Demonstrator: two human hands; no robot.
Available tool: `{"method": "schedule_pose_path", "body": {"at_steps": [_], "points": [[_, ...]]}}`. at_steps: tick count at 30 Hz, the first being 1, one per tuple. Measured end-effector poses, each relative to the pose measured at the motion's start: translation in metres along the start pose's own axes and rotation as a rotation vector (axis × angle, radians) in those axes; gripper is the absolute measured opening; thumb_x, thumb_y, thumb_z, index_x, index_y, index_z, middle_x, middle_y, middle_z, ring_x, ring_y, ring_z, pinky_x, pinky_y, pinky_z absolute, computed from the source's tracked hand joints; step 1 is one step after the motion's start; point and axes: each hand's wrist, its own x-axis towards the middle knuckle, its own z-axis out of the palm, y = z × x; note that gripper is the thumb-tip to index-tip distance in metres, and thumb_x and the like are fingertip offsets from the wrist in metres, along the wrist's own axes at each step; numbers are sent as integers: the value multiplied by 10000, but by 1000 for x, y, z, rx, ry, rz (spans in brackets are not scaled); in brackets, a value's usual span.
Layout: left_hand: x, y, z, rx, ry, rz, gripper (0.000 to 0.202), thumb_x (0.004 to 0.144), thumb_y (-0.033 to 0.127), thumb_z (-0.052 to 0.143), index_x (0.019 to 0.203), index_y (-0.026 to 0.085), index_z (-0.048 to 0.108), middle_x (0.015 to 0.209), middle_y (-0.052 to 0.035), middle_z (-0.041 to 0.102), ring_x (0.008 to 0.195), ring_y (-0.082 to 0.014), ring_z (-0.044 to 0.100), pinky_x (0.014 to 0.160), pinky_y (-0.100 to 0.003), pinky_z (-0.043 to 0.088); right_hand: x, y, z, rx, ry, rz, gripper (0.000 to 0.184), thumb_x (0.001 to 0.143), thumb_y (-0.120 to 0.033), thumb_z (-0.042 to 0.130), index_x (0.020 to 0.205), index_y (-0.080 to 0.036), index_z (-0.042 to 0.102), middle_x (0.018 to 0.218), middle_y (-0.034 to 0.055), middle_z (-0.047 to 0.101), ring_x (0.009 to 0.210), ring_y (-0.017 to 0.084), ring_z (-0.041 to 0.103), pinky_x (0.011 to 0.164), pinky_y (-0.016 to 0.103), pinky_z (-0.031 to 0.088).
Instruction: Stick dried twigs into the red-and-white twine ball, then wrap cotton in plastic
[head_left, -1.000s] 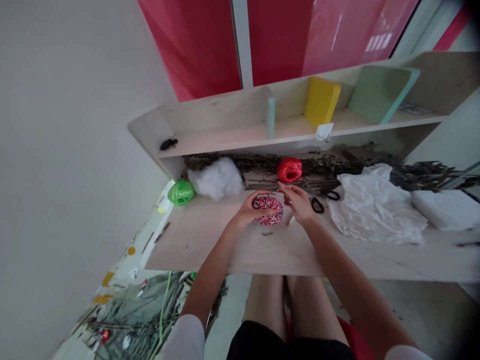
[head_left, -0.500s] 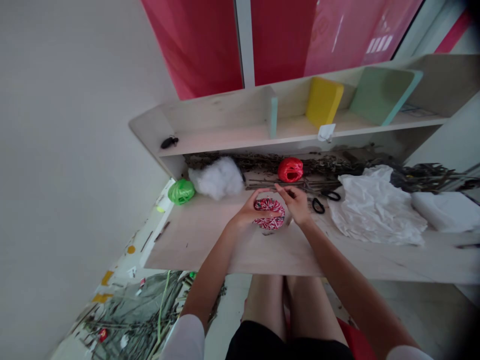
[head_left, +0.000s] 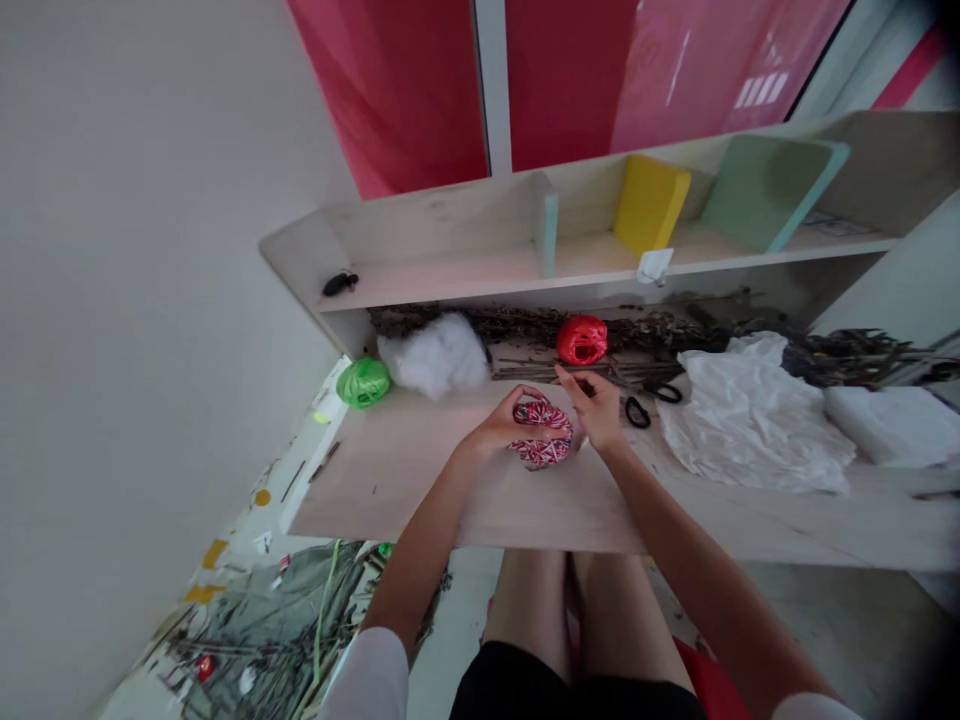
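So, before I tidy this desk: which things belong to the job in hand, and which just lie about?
Apparently in the job:
red-and-white wound ball, in the left hand, right hand beside it

Seemingly lying about:
red twine ball
green twine ball
white fluffy stuffing
black-handled scissors
crumpled white sheet
dried plant stalks

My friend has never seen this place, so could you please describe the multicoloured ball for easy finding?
Below the long shelf is a pale desk. Over it, the left hand grips the multicoloured ball. It mixes red and white strands, unlike the plain red ball behind it and the plain green ball at the desk's left edge.
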Motion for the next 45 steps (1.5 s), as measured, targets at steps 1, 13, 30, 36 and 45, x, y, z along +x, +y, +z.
{"method": "schedule_pose_path", "body": {"at_steps": [1, 13, 30, 36, 45], "points": [[0, 1, 0, -40, 19, 6, 645, 477, 280, 893, 1010, 200, 539, 809, -11, 675, 701, -145, 654, 689, -285, 518, 1, 2, 0, -31, -13, -1, 491, 712, -664, 605, 674, -177, 651, 584, 12, 588, 536, 129, 463, 517, 267, 348], [26, -1, -30, -654, 477, 116, 256, 798, 284, 651, 1049, 238, 675, 1048, 1, 716, 929, -134, 673, 752, -216, 532, -8, 17, 11, -308, -266, -149, 418, 842, -554, 495, 664, -194, 609, 575, 22, 576, 519, 141, 470, 545, 273, 340], [37, -18, -27, -103, 607, 303, 476, 559, 444, 833, 897, 174, 636, 903, -55, 702, 827, -167, 659, 827, -312, 510, -20, -12, 12, 78, -492, 12, 413, 763, -575, 633, 663, -176, 609, 516, -31, 476, 469, 85, 378, 462, 238, 283], [31, -18, -21, 192, 339, 318, 539, 549, 505, 819, 939, 167, 662, 934, -70, 698, 873, -183, 637, 858, -310, 474, -7, -16, 2, 371, -388, 247, 435, 628, -594, 734, 671, -194, 570, 435, -82, 378, 385, 54, 255, 384, 229, 156], [18, -12, -9, 191, 42, 141, 560, 470, 311, 891, 951, 138, 664, 877, -55, 696, 815, -173, 636, 838, -332, 488, 2, -10, -4, 585, -340, 334, 351, 605, -470, 770, 720, -202, 574, 446, -113, 268, 380, 40, 162, 366, 222, 93]]}}
